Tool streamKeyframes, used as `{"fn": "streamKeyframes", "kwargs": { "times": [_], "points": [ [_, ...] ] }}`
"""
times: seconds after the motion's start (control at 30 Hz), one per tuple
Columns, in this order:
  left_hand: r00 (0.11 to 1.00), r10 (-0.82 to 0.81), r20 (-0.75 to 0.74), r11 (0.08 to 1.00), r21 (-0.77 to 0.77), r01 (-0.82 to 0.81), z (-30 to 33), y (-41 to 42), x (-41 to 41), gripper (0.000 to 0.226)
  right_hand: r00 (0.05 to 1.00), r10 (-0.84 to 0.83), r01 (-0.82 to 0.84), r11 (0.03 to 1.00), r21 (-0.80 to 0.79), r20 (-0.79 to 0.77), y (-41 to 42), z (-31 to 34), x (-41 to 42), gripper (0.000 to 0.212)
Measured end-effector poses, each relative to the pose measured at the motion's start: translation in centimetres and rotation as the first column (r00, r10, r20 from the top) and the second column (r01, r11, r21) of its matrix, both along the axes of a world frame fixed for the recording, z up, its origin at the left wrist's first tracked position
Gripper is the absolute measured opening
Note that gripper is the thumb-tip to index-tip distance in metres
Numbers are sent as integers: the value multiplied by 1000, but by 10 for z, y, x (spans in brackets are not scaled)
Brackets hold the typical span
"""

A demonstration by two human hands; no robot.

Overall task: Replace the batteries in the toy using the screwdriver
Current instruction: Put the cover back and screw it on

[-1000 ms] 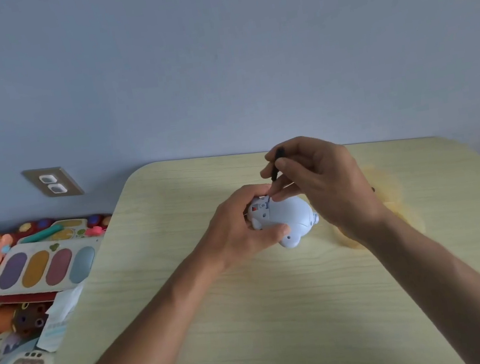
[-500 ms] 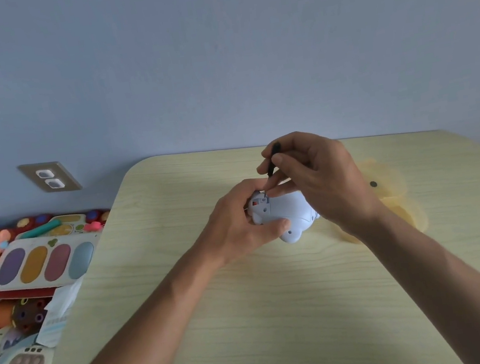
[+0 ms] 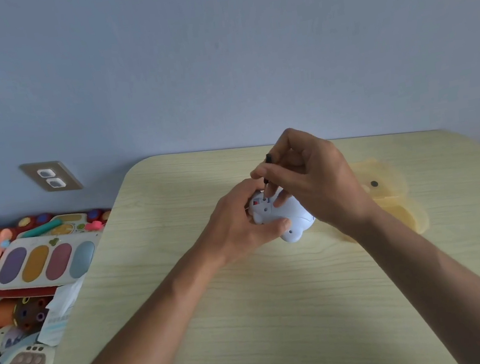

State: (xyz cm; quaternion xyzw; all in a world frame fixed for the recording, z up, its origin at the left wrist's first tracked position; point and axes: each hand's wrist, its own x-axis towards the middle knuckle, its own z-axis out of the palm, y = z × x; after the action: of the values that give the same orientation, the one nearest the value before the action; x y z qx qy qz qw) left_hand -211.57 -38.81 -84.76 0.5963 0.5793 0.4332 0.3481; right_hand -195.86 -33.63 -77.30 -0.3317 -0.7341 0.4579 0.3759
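Nearest, the left hand (image 3: 240,228) grips the pale blue toy (image 3: 283,215) just above the desk (image 3: 252,319); behind the toy, the right hand (image 3: 309,178) pinches the screwdriver (image 3: 267,169) in its fingers, tip in a screw recess. Tilting it could make it slip out.

My table (image 3: 282,314) is pale wood-grain w/ rounded far corners, set against the wall. A see-thru yellow shell (image 3: 388,192) w/ a dark dot lies on it at my right, partly behind my wrist. Toy (image 3: 283,215) seems held just above the top; can't tell if it touches.
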Motion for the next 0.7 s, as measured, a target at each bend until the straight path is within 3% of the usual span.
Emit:
{"fn": "streamKeyframes", "kwargs": {
  "times": [0.07, 0.17, 0.3, 0.5, 0.6, 0.7],
  "points": [
    [1000, 4, -2, 1000, 3, -4, 1, -1, 0, 38, 999, 28, -29, 999, -30, -31, 0, -1, -2, 7],
    [1000, -3, -4, 1000, -3, 3, 1, -1, 1, 42, 997, 74, -75, 997, -15, -24, 1, -2, 0, 25],
    [1000, -6, -4, 1000, -13, 6, 0, 0, 0, 34, 994, 109, -108, 994, -31, 1, 2, 0, 3, 27],
    [1000, -7, -9, 1000, 13, 7, 0, 1, 1, 30, 994, 23, -35, 993, -111, -108, 2, 1, -3, 9],
    [999, -8, -43, 1000, 4, 8, -1, 1, 0, 39, 991, 66, -79, 991, -109, -119, -1, 0, -2, 22],
    [999, -4, -41, 1000, 20, 5, 1, 0, 0, 33, 987, 115, -131, 980, -152, -110, -1, 2, 2, 28]
  ]
}}
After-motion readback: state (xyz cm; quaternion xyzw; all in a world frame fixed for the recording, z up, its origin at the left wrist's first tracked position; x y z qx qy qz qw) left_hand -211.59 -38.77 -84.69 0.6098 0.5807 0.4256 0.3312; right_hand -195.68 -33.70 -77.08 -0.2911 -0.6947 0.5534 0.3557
